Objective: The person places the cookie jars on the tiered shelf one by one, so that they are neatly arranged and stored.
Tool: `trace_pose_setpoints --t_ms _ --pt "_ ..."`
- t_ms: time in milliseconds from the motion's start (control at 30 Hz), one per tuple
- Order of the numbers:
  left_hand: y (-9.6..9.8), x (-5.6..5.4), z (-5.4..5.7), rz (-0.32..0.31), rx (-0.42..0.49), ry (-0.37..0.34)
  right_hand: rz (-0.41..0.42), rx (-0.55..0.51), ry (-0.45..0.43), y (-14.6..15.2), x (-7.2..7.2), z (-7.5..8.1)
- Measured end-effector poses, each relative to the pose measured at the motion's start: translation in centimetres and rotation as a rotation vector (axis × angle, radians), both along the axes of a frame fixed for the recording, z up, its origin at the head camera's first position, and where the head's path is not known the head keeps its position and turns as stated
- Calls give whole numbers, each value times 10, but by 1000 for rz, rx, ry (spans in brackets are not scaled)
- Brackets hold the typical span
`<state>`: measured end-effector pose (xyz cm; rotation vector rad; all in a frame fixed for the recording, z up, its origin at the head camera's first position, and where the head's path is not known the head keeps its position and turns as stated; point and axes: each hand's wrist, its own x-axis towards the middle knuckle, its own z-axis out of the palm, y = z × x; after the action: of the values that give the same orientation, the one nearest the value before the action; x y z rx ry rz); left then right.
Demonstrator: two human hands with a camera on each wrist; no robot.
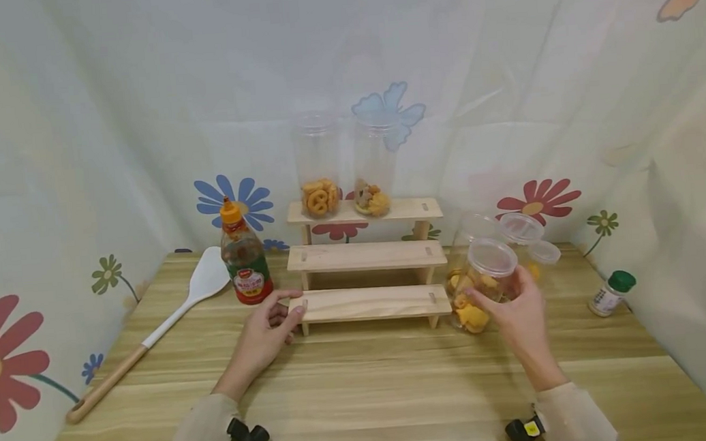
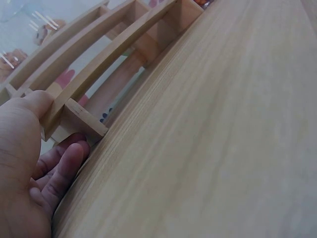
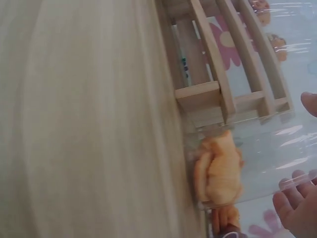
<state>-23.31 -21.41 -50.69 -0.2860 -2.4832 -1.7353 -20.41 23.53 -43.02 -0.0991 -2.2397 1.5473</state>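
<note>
My left hand (image 1: 262, 333) grips the left end of a three-tier wooden shelf (image 1: 371, 303) by its lowest step. In the left wrist view, the thumb lies on that board and the other fingers curl below it. At the shelf's right side, my right hand (image 1: 524, 312) holds a clear lidded jar (image 1: 492, 258), thumb on one side and fingers on the other. Yellow-orange snack pieces (image 3: 219, 171) lie in its bottom, close to the tabletop. Two tall clear jars, one with ring-shaped snacks (image 1: 321, 199) and one with mixed pieces (image 1: 373, 200), stand on the top step.
More clear jars (image 1: 522, 228) stand behind the right hand. A green-capped shaker bottle (image 1: 612, 293) is at the far right. Left of the shelf are an orange-capped sauce bottle (image 1: 246, 265) and a white spatula (image 1: 208, 275) with a wooden handle. A flowered curtain (image 1: 341, 57) encloses the table.
</note>
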Motion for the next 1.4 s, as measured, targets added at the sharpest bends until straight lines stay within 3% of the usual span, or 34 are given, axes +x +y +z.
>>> trace_pose_setpoints --t_ms 200,400,1400 --pt "0 1 1 -4 5 -17 31 -51 -10 -3 -2 -13" --pt "2 1 3 -4 10 -11 36 -22 -30 -2 -3 -19" --pt "2 1 4 3 -4 -7 65 -4 -51 2 -6 -23"
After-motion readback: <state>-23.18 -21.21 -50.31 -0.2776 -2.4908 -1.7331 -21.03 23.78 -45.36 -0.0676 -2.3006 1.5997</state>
